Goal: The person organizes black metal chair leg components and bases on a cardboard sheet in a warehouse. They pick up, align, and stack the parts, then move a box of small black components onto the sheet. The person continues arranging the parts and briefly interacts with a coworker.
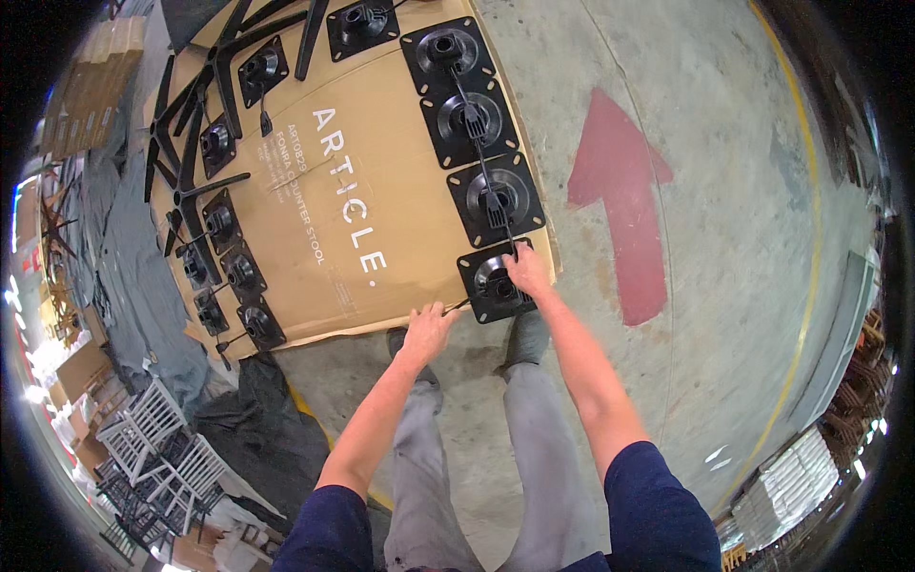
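A black square swivel plate (494, 283), with a round raised middle and slotted corners, lies at the near right corner of a flat cardboard sheet (400, 229). My right hand (529, 271) is closed on its far right edge. Fingers of my left hand (430, 331) close round the end of a thin black lever (457, 307) that sticks out of the plate's left side, by the cardboard's near edge. Beyond it three similar plates run away in a row, the nearest being this plate (495, 199). Their levers point toward me and overlap the neighbouring plates.
Along the cardboard's left side lie several smaller black plates (243, 271) and black metal leg frames (181, 191). A red arrow (624, 210) is painted on the concrete floor at right. Stacked white chairs (143, 419) and dark plastic sheeting (253, 419) lie lower left.
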### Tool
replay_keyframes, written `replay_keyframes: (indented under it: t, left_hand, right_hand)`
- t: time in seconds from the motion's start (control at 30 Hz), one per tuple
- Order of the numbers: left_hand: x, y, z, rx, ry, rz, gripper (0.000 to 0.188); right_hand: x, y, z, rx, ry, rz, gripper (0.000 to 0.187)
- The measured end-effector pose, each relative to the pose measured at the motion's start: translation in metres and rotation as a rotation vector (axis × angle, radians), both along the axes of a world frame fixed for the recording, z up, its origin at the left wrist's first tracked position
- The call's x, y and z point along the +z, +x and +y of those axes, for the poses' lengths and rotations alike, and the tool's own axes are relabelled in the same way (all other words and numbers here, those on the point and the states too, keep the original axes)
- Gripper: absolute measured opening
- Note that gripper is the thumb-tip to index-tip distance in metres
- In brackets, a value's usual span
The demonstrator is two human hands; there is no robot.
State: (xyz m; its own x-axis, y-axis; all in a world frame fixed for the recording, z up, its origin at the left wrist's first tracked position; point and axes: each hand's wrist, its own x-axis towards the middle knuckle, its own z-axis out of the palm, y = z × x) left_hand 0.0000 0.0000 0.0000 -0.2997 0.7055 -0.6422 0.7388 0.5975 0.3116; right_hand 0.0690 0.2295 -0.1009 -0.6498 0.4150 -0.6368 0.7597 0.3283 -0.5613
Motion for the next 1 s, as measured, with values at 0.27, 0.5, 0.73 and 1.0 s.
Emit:
replay_keyframes:
  t: [0.27,0.5,0.73,1.0]
  left_hand:
    - [0.030,0.009,0.008,0.453,0.168,0.099,0.039]
    - [0.029,-0.039,0.015,0.732,0.139,-0.031,0.039]
    - [0.018,-0.181,0.078,0.869,0.215,0.038,0.045]
    - [-0.057,-0.441,0.243,1.617,0.335,-0.069,0.047]
  right_hand:
    - [0.055,0.030,0.009,0.130,0.050,-0.075,0.040]
    - [0.154,-0.003,0.043,-0.118,-0.312,-0.153,0.037]
    - [0.174,-0.098,0.066,-0.023,-0.508,-0.115,0.029]
    - [0.131,-0.201,0.118,0.331,-0.425,0.012,0.030]
